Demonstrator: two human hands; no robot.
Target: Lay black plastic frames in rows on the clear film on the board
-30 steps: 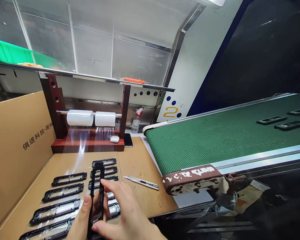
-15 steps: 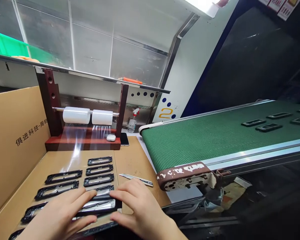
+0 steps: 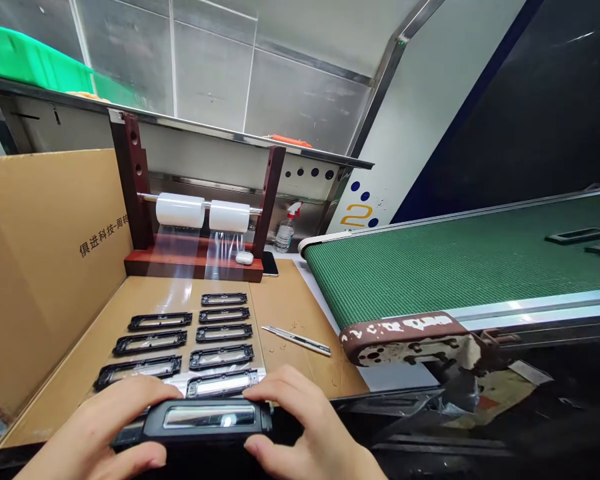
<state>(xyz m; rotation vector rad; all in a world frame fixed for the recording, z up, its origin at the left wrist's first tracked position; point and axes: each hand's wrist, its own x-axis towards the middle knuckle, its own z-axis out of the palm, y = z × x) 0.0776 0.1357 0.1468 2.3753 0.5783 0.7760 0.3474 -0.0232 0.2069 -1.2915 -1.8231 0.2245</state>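
My left hand (image 3: pixel 97 433) and my right hand (image 3: pixel 305 433) grip the two ends of a black plastic frame (image 3: pixel 207 419) with a glossy window, held flat near the table's front edge. Both hands have fingers curled round it. Beyond it, two columns of several matching black frames (image 3: pixel 220 332) lie on clear film over a cardboard sheet (image 3: pixel 285 300). The film runs back to two white film rolls (image 3: pixel 203 213) on a dark red wooden stand (image 3: pixel 190 267).
A utility knife (image 3: pixel 295 339) lies on the cardboard at the right. A green conveyor belt (image 3: pixel 455 267) slopes up to the right and carries more black frames (image 3: pixel 577 235). A cardboard box wall (image 3: pixel 40 267) stands at the left. A spray bottle (image 3: pixel 286 230) and earbud case (image 3: pixel 244 257) sit behind.
A frame held upright a second ago was laid flat with both hands; now both hands hold a frame lifted close to the front edge. The view swung slightly right.
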